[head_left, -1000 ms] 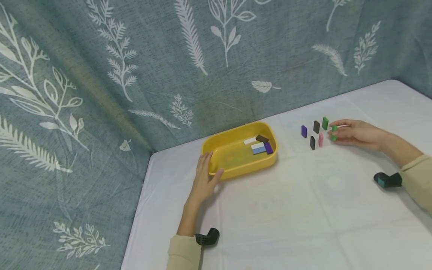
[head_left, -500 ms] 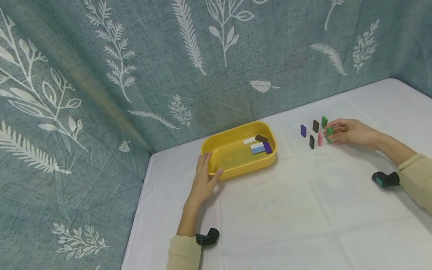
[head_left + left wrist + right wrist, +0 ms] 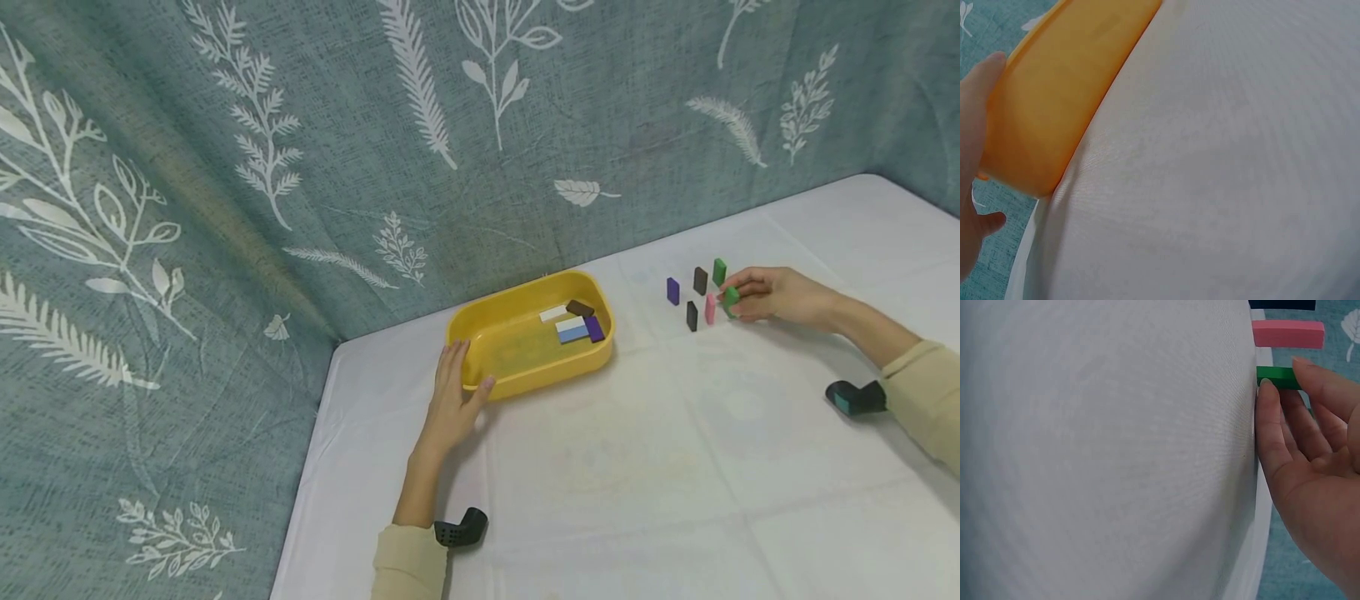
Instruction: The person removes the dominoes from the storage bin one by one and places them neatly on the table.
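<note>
In the head view my right hand [image 3: 787,296] pinches a green domino [image 3: 731,302] that stands on end just right of a pink domino [image 3: 710,308]. The right wrist view shows the thumb and a fingertip on this green domino [image 3: 1277,377], with the pink domino [image 3: 1288,334] beyond it. A second green domino [image 3: 719,272] stands behind. My left hand [image 3: 450,404] lies against the left end of a yellow tray [image 3: 551,381], fingers straight and spread around its corner. One finger touches the tray wall [image 3: 1047,106] in the left wrist view.
White, brown, blue and purple [image 3: 594,328] dominoes lie flat in the tray's right part. Purple [image 3: 672,291], brown [image 3: 700,281] and black [image 3: 692,316] dominoes stand upright left of my right hand. A white cloth [image 3: 600,483] covers the table; a patterned curtain [image 3: 480,192] hangs behind.
My right hand has moved slightly left and brought the green domino closer to the pink one. The left hand stays on the tray.
</note>
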`<state>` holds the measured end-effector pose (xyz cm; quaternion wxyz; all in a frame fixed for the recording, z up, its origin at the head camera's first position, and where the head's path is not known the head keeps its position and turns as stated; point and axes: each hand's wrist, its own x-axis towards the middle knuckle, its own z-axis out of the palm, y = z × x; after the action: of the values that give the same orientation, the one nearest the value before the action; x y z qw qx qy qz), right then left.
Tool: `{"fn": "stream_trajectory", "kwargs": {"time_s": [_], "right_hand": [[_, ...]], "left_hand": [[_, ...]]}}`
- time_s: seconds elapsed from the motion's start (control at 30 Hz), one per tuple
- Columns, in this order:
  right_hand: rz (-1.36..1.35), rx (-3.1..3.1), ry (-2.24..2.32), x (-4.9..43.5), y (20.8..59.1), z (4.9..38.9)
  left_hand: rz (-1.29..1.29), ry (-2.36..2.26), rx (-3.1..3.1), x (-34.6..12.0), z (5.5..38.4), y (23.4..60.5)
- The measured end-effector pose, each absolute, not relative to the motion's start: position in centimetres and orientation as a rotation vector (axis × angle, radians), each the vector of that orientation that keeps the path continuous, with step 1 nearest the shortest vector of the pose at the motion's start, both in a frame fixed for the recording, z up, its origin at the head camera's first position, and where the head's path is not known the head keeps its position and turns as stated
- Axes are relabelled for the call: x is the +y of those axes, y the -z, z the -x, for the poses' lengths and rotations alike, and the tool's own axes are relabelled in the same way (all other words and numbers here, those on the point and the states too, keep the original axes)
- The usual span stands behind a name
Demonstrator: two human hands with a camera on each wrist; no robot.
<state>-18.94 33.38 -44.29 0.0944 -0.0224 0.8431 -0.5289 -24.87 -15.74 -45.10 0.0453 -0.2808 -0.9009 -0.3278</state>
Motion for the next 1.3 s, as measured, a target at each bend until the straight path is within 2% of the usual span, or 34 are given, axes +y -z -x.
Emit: {"fn": "stream_trajectory", "kwargs": {"time_s": [0.73, 0.97, 1.2, 1.3], "right_hand": [[0.073, 2.552, 1.464, 33.5, 44.7, 19.3], [0.078, 2.559, 1.4, 34.6, 44.3, 18.1], [0.005, 2.06, 1.954, 37.4, 44.8, 16.6], [0.141, 1.622, 2.228, 38.0, 44.5, 16.0]], "left_hand": [[0.851, 1.012, -2.751, -15.9, 24.7, 45.6], [0.855, 0.998, -2.754, -15.8, 24.8, 45.4], [0.853, 0.995, -2.763, -15.9, 25.1, 45.3], [0.855, 0.994, -2.765, -15.9, 25.1, 45.2]]}}
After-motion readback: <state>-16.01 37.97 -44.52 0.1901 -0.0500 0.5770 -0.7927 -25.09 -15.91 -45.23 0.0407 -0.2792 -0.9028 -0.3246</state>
